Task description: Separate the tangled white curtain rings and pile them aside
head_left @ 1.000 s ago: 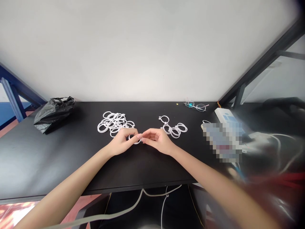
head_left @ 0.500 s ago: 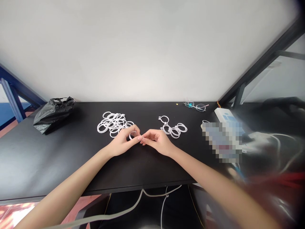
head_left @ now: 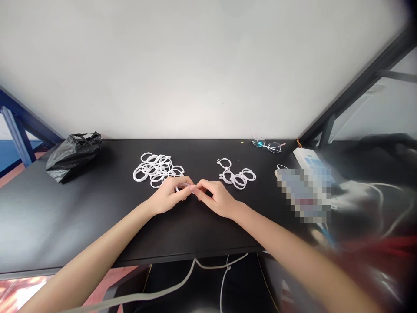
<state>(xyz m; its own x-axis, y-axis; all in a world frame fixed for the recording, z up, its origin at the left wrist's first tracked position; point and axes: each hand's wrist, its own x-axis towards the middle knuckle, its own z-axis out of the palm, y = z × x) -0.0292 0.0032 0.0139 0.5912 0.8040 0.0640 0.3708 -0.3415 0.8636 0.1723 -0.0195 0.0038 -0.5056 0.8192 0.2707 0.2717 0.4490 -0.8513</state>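
My left hand (head_left: 169, 194) is closed around a white plastic curtain ring (head_left: 177, 188), which shows in part between thumb and fingers. The fingertips of my right hand (head_left: 217, 199) pinch at the ring's right edge, meeting the left fingertips; that small spot is mostly covered. Just behind my left hand lies a pile of white curtain rings (head_left: 153, 167), overlapping one another. Beyond my right hand is a smaller group of rings (head_left: 239, 181), several with small eyelets on their rims.
On the black table (head_left: 97, 217) a black plastic bag (head_left: 74, 154) stands at the far left. Glasses (head_left: 267, 144) lie near the wall. To the right are a blurred-out device (head_left: 302, 195) and a white box (head_left: 308, 158). A white cable (head_left: 169, 289) hangs below the front edge.
The held ring has tipped flatter in my left hand. My right hand has turned slightly, its fingers drawn closer against the left fingertips. The ring piles have stayed put.
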